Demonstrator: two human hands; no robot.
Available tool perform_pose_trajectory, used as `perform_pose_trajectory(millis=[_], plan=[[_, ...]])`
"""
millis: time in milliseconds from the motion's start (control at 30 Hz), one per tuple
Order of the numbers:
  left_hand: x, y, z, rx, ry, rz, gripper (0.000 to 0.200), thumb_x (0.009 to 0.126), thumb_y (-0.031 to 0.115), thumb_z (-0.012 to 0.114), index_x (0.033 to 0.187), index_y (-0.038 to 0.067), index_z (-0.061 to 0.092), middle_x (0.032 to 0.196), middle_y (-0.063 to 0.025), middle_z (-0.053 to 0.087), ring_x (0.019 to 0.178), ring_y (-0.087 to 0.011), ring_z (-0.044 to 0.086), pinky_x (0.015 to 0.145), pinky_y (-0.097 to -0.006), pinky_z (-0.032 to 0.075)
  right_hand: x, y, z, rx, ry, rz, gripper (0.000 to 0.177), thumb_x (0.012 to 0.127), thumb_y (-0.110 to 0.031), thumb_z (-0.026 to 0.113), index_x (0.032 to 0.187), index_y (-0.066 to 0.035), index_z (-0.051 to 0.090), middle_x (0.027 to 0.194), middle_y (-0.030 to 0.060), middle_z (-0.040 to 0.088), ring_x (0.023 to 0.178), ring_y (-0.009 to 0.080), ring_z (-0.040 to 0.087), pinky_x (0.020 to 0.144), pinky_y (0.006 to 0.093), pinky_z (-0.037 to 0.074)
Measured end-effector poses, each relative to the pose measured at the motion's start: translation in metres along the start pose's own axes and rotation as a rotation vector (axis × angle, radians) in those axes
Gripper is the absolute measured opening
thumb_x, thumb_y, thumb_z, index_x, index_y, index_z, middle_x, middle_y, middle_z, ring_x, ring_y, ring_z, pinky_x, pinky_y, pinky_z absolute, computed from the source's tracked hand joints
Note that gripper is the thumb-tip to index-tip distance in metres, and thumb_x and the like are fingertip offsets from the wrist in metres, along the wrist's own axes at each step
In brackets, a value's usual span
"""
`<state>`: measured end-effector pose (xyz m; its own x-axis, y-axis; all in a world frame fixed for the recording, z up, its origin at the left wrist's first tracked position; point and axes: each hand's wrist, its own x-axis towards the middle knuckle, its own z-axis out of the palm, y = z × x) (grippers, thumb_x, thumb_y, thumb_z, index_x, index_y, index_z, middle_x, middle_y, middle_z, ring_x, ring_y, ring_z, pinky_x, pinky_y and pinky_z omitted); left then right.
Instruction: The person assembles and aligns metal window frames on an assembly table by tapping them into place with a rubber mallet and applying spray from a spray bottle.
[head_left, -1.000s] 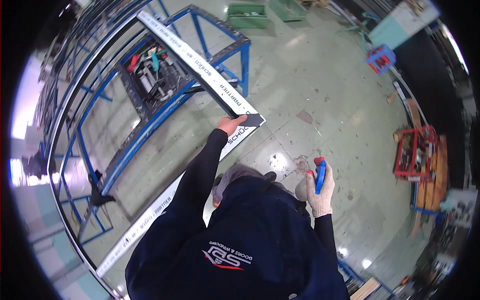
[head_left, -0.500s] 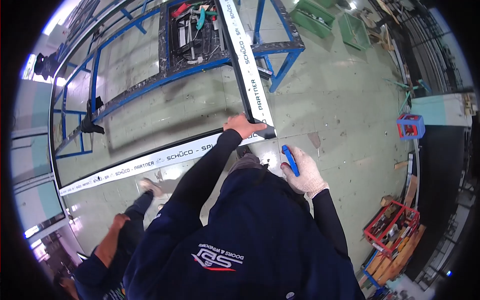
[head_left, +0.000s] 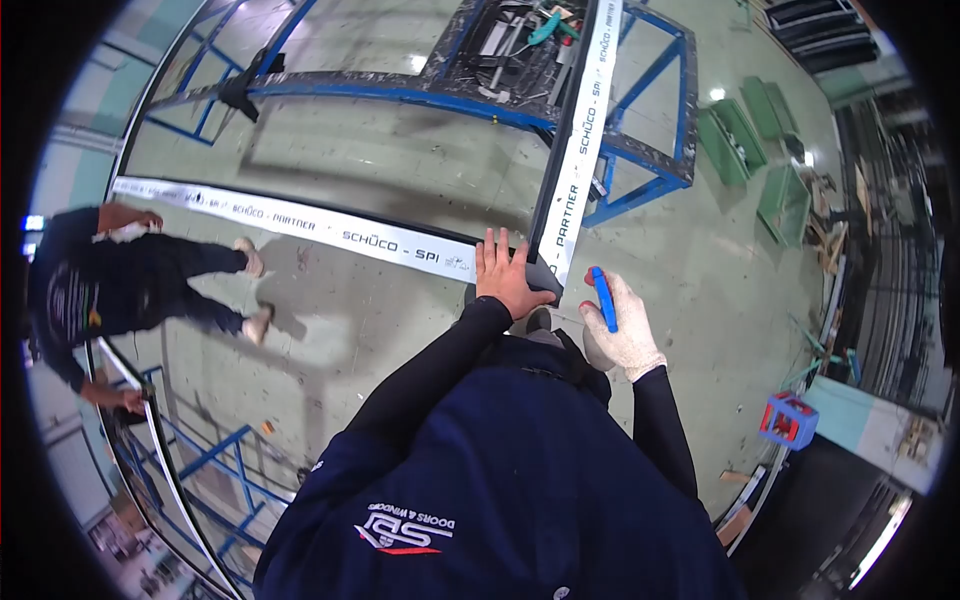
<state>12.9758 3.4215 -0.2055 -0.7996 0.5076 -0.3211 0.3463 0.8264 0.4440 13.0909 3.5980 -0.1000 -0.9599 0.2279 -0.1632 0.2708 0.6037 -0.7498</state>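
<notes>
Bare and spread, my left hand (head_left: 508, 278) lies flat on the corner of a large frame (head_left: 390, 247) wrapped in white printed film. Two sides of the frame meet under and beside my fingers, at a dark corner piece (head_left: 545, 283). My right hand (head_left: 628, 328), in a white knitted glove, is closed around a blue tool (head_left: 604, 299) just right of that corner. The tool points up and does not touch the frame. Its lower end is partly hidden by the glove.
A blue trestle (head_left: 400, 92) stands beneath the frame, with a tray of tools (head_left: 510, 50) on it. A co-worker (head_left: 90, 280) stands at the left, near another frame. Green bins (head_left: 730, 145) and a blue and red stool (head_left: 788, 420) are at the right.
The view has turned, so the frame and trestle appear shifted and rotated. My left hand has gone from gripping the corner to lying spread on it. The co-worker shows more fully.
</notes>
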Motion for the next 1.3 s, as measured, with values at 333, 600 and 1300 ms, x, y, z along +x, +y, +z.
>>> perform_pose_trajectory(millis=[333, 600, 1300], plan=[[-0.052, 0.044, 0.054, -0.331, 0.392, -0.642, 0.138, 0.058, 0.063, 0.088, 0.161, 0.015, 0.009, 0.161, -0.0359, -0.006, 0.150, -0.0530, 0.000, 0.121, -0.0579, 0.010, -0.044, 0.083, -0.059, 0.039, 0.051, -0.033, 0.050, 0.083, -0.015, 0.070, 0.129, -0.004, 0.056, 0.119, 0.0207, 0.066, 0.113, 0.0423, 0.062, 0.097, 0.0466, 0.050], [-0.036, 0.052, 0.123, -1.826, 0.496, -0.554, 0.034, 0.085, 0.011, 0.080, 0.107, 0.006, 0.056, 0.084, 0.0007, 0.062, 0.072, -0.0087, 0.058, 0.069, -0.0256, 0.048, -0.049, 0.122, -0.086, -0.020, -0.088, -0.120, 0.048, 0.084, -0.016, 0.069, 0.127, -0.002, 0.056, 0.119, 0.0218, 0.064, 0.112, 0.0433, 0.061, 0.094, 0.0470, 0.050], [-0.092, 0.052, 0.249, -1.600, 0.746, -0.286, 0.080, 0.081, 0.024, 0.084, 0.143, -0.001, 0.040, 0.123, -0.0145, 0.060, 0.120, -0.0235, 0.058, 0.100, -0.0349, 0.048, -0.117, 0.262, 0.110, 0.891, -0.138, 0.734, 0.073, 0.095, -0.021, 0.069, 0.153, -0.002, 0.030, 0.142, 0.0171, 0.051, 0.128, 0.0241, 0.053, 0.106, 0.0402, 0.044]])
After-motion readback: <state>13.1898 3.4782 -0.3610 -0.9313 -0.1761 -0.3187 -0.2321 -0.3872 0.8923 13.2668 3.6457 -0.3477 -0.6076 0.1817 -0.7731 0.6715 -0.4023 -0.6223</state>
